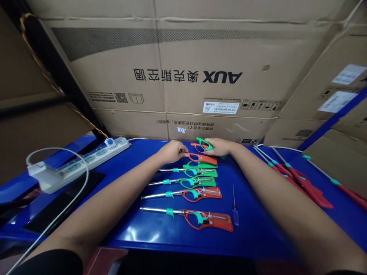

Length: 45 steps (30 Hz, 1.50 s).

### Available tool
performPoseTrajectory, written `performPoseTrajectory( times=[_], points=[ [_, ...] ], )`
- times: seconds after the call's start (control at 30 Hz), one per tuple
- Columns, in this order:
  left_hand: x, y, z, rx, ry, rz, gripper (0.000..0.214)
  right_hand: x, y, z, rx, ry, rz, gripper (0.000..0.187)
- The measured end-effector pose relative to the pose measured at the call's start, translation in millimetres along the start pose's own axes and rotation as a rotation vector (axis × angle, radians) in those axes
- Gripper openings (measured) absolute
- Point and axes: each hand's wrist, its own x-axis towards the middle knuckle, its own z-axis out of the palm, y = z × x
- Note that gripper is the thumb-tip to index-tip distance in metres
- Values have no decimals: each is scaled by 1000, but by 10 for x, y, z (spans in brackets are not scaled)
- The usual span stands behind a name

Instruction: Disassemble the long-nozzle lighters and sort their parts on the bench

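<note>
Near the back of the blue table, my left hand (173,151) pinches the narrow end of an orange lighter handle shell (208,159). My right hand (218,147) is closed around a green lighter handle shell (200,142), and another red-orange piece (197,147) shows just below it, partly hidden by the fingers. Under the orange shell lies a green handle shell (195,165). Toward me, several opened gas lighters lie in a row with metal tubes pointing left: green ones (197,172), then an orange one (200,193) and a red one (212,220) nearest me.
A small screwdriver (235,214) lies right of the row. Several long red lighters (304,183) lie at the right. On the left stand a power strip (94,158) with a plugged-in white charger (46,173) and its cable. A large cardboard sheet (177,49) walls off the back.
</note>
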Motion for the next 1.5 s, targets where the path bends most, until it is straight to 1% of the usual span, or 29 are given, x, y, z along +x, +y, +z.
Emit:
performPoseTrajectory(
  times=[0.2,0.27,0.33,0.43,0.5,0.57,0.63,0.7,0.77,0.8,0.87,0.9,1.03,1.13,1.2,1.3,1.37,1.43,1.5],
  points=[
    [-45,-238,-148,13,5,-56,18,97,42,22,23,-48,10,28],
    [-47,-324,-193,18,0,-68,19,82,67,18,30,-22,26,28],
    [-56,-409,-221,24,-5,-83,19,5,117,12,39,50,65,34],
    [-82,-522,-218,33,-26,-111,19,-194,228,22,66,222,177,57],
    [-88,-548,-187,38,-54,-117,19,-330,298,44,98,325,251,63],
    [-62,-499,-137,41,-62,-96,24,-425,343,67,143,365,294,56],
    [12,-371,-70,37,-47,-44,34,-464,359,82,194,341,315,45],
    [126,-199,9,18,-76,53,41,-457,357,85,238,317,330,40],
    [248,-48,86,12,-203,168,44,-429,350,86,274,334,347,40],
    [299,1,118,21,-270,195,45,-416,349,89,292,351,360,40],
    [357,24,158,49,-356,194,46,-395,353,109,335,383,407,41],
    [361,-3,165,62,-366,177,46,-390,356,124,362,398,438,41],
    [257,-228,103,97,-339,122,45,-381,351,191,488,416,558,33],
    [153,-303,12,120,-263,75,40,-400,313,195,543,352,605,30],
    [108,-241,-33,123,-201,62,35,-442,284,168,530,283,631,29],
    [89,-30,-44,103,-150,71,27,-547,246,115,429,186,674,35],
    [101,119,-18,77,-162,79,23,-624,223,106,325,163,666,37],
    [117,225,17,48,-190,73,20,-689,213,144,209,145,623,30],
    [122,269,46,21,-218,47,19,-735,233,221,98,103,590,21]
  ],
)
